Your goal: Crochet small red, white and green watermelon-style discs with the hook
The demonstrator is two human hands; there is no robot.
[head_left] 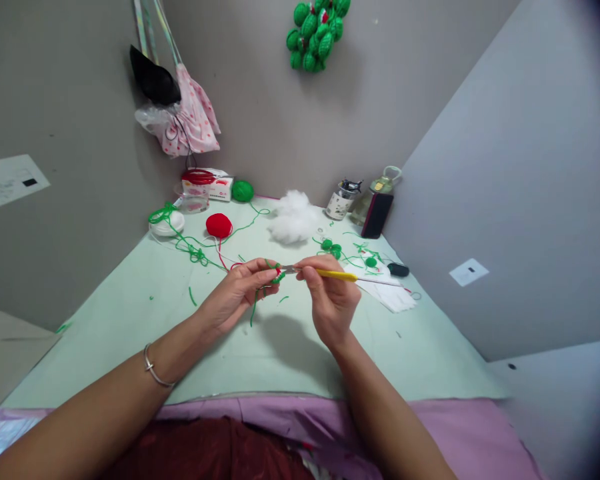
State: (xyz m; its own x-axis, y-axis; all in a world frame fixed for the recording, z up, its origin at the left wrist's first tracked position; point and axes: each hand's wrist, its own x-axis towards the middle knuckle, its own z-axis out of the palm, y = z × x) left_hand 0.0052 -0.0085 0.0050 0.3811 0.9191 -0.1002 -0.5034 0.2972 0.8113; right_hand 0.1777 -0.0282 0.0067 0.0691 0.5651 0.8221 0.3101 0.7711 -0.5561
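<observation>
Above the middle of the pale green table, my left hand (243,291) pinches a small green and red crochet piece (279,276), with a green yarn tail hanging below it. My right hand (331,297) is closed around a crochet hook with a yellow handle (337,275). The hook's metal front end points left and meets the piece at my left fingertips. Its very tip is too small to make out. A thin metal rod with a reddish end sticks out to the right behind my right hand.
Behind my hands are a red yarn ball (219,226), a green ball (243,191), a white ball (167,223) with tangled green yarn, and white stuffing (293,219). At the right stand a pen cup (339,203), a phone (377,216) and a bottle (364,204).
</observation>
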